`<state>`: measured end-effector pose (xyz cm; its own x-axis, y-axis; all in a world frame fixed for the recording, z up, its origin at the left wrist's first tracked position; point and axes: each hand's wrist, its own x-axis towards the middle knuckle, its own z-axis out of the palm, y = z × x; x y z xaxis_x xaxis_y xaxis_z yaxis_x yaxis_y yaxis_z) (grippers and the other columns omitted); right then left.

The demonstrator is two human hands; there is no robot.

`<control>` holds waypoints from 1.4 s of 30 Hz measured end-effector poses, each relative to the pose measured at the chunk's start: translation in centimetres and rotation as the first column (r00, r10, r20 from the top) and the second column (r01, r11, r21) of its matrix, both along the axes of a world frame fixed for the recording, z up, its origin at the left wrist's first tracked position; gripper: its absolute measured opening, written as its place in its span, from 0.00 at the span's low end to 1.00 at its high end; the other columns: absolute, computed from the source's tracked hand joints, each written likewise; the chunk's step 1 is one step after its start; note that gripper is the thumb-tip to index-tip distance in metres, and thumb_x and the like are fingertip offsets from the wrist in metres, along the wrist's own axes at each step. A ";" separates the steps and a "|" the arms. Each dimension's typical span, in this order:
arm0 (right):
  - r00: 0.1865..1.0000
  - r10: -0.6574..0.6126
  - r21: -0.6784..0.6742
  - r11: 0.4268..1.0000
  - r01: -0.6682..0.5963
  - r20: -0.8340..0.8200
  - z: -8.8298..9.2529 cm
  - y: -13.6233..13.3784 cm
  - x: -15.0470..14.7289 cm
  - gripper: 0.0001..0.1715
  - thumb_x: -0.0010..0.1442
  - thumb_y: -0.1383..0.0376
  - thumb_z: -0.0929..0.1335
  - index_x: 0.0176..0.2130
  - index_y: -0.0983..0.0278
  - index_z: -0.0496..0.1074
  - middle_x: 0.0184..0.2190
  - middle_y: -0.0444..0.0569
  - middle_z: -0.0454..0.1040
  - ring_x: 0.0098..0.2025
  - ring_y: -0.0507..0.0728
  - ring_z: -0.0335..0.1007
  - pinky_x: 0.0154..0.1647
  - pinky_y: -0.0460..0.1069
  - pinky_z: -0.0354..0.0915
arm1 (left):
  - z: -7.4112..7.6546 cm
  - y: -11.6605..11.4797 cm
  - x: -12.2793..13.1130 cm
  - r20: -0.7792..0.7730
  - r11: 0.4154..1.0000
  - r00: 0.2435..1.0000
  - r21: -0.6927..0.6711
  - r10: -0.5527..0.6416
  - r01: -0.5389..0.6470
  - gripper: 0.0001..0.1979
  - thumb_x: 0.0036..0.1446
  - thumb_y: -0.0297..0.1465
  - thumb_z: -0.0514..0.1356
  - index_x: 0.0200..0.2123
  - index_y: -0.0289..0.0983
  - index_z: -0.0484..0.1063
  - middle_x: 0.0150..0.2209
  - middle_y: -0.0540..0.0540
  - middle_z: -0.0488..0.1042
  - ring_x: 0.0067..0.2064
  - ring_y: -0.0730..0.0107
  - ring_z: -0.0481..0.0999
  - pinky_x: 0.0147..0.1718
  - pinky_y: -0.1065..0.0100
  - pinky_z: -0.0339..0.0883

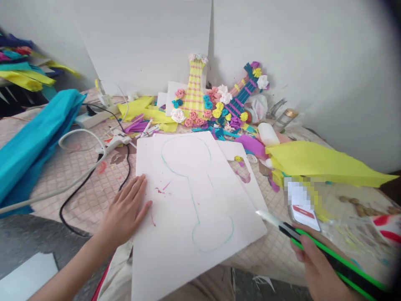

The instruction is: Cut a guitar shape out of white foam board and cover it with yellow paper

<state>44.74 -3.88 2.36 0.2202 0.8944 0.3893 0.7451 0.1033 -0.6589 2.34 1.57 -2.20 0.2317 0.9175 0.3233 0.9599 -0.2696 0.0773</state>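
Note:
A white board (175, 217) lies at the table's front edge and reaches over my lap. On it is a green outline of two rounded ends joined by a narrow neck. My left hand (128, 207) rests flat on the board's left edge, fingers stretched out. To the right of the board, my right hand (316, 259) grips a green and black utility knife (308, 238). Its blade is out and points left toward the board, apart from it. A phone (303, 217) with a lit screen lies just beyond the knife.
Guitar-like paper crafts, one yellow (194, 90) and one blue (239, 100), stand against the wall. Yellow crepe paper (319, 163) lies at right, blue crepe paper (40, 142) at left. A glue gun (114, 144), cables and a power strip (94, 118) sit left of the board.

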 end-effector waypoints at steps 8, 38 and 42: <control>0.951 0.042 0.002 0.999 -0.044 -0.306 0.5 4.5 -6.9 0.14 0.54 0.56 0.69 0.35 0.64 0.75 0.16 0.42 0.70 0.18 0.52 0.67 0.17 0.45 0.65 | 0.0 -0.1 1.0 0.059 0.999 0.998 -0.015 0.038 -0.037 0.31 0.63 0.42 0.44 0.65 0.34 0.45 0.64 0.39 0.53 0.65 0.53 0.50 0.58 0.53 0.51; 0.865 0.496 -0.086 0.867 -0.490 0.072 1.9 13.6 -15.9 0.05 0.58 0.63 0.66 0.33 0.61 0.73 0.29 0.44 0.75 0.30 0.51 0.72 0.29 0.44 0.65 | 0.3 0.3 1.2 0.054 1.000 0.998 -0.020 0.022 -0.021 0.29 0.61 0.38 0.48 0.63 0.36 0.50 0.65 0.41 0.52 0.64 0.53 0.52 0.59 0.53 0.48; 0.862 0.503 -0.084 0.863 -0.498 0.058 2.2 13.3 -16.2 0.05 0.58 0.65 0.65 0.33 0.61 0.72 0.28 0.43 0.74 0.30 0.50 0.71 0.31 0.44 0.64 | 0.4 0.2 1.3 0.053 0.999 0.998 -0.024 0.030 -0.028 0.30 0.60 0.39 0.48 0.64 0.37 0.50 0.65 0.41 0.51 0.64 0.52 0.52 0.60 0.53 0.48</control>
